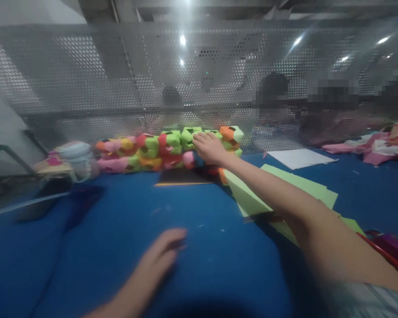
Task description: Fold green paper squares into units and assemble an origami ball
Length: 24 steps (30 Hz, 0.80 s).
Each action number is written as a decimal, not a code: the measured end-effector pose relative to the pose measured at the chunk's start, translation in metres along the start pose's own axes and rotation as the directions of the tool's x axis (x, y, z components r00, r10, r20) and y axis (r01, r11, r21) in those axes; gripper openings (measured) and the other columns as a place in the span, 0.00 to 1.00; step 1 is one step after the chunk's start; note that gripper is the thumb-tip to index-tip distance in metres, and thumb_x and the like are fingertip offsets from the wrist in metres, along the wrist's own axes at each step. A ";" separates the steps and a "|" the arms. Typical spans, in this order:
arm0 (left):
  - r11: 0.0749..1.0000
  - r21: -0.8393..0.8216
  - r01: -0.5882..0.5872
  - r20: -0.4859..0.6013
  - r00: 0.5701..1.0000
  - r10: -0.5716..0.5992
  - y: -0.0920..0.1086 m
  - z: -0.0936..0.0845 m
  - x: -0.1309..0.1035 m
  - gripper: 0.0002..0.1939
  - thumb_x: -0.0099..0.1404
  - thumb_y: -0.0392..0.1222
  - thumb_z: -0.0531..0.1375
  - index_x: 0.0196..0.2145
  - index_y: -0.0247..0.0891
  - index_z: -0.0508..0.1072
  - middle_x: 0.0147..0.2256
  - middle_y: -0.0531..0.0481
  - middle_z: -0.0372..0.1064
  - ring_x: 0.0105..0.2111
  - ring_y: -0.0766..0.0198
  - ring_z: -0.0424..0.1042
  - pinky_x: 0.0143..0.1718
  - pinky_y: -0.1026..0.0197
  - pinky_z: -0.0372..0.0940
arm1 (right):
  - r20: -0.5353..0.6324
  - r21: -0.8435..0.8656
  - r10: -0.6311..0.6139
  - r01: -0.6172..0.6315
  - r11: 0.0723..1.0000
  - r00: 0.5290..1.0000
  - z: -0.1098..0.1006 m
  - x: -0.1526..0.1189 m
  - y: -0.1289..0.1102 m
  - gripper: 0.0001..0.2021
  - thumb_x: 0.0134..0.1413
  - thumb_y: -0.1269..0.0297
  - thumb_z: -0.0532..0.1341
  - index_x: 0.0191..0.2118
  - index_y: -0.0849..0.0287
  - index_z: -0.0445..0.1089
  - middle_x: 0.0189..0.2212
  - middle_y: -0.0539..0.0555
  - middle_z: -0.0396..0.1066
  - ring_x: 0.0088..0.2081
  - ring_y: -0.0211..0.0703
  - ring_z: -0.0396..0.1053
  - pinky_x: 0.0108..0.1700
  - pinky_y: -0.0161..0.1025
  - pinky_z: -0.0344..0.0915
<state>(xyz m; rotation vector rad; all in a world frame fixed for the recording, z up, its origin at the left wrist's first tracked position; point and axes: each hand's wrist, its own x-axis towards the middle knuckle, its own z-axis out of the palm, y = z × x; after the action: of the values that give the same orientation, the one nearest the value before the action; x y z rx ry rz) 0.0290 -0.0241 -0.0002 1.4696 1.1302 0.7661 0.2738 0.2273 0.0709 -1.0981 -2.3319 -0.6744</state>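
Observation:
At the back of the blue table, my right hand reaches over a two-tier row of folded-paper cubes in green, red, pink, orange and yellow. Its fingers bend over a green paper cube, mostly covered by the hand. Close by are another green cube on the left and an orange and pale green cube on the right. My left hand, blurred, hovers above the near part of the table with fingers loosely curled and apart; nothing shows in it.
Light green paper sheets lie under my right forearm. A dark sheet sits before the cubes, a white sheet farther right. Pink paper pieces are at the right, a lidded jar at left. A perforated metal screen stands behind.

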 end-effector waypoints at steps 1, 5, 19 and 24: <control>1.000 -0.003 -0.012 0.008 1.000 0.012 -0.001 0.000 0.001 0.26 0.62 0.63 0.53 0.49 0.45 0.72 0.58 0.45 0.61 0.50 0.50 0.66 0.55 0.49 0.57 | 0.006 -0.020 0.007 -0.007 1.000 1.000 0.003 0.000 0.001 0.19 0.59 0.71 0.50 0.53 0.68 0.67 0.61 0.63 0.61 0.62 0.56 0.56 0.61 0.53 0.49; 0.999 -0.005 -0.038 0.042 0.998 0.038 -0.006 0.000 0.004 0.25 0.63 0.62 0.52 0.49 0.46 0.72 0.58 0.45 0.61 0.50 0.50 0.66 0.52 0.49 0.59 | 0.009 -0.048 0.016 -0.016 0.999 1.000 0.007 0.000 0.008 0.19 0.57 0.70 0.52 0.54 0.68 0.66 0.61 0.66 0.59 0.62 0.58 0.55 0.61 0.54 0.49; 0.985 0.074 -0.153 0.035 0.988 0.151 -0.008 0.002 0.011 0.24 0.62 0.61 0.53 0.46 0.43 0.75 0.55 0.43 0.64 0.52 0.49 0.64 0.46 0.52 0.63 | 0.054 -0.105 0.027 -0.021 0.994 0.998 -0.005 -0.003 -0.003 0.20 0.55 0.72 0.54 0.54 0.69 0.67 0.64 0.66 0.54 0.64 0.59 0.52 0.61 0.52 0.49; 0.988 0.079 -0.131 0.026 0.991 0.130 0.005 0.005 0.005 0.20 0.64 0.56 0.53 0.45 0.42 0.74 0.56 0.43 0.64 0.49 0.51 0.66 0.42 0.55 0.64 | 0.016 -0.144 0.024 -0.021 0.989 1.000 -0.025 -0.013 0.000 0.18 0.58 0.71 0.51 0.52 0.67 0.68 0.62 0.64 0.58 0.62 0.55 0.54 0.59 0.49 0.49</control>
<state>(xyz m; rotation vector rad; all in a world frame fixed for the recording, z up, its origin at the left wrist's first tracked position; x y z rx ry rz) 0.0365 -0.0211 0.0035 1.6287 1.0676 0.8009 0.2860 0.2048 0.0828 -1.1956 -2.3121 -0.8384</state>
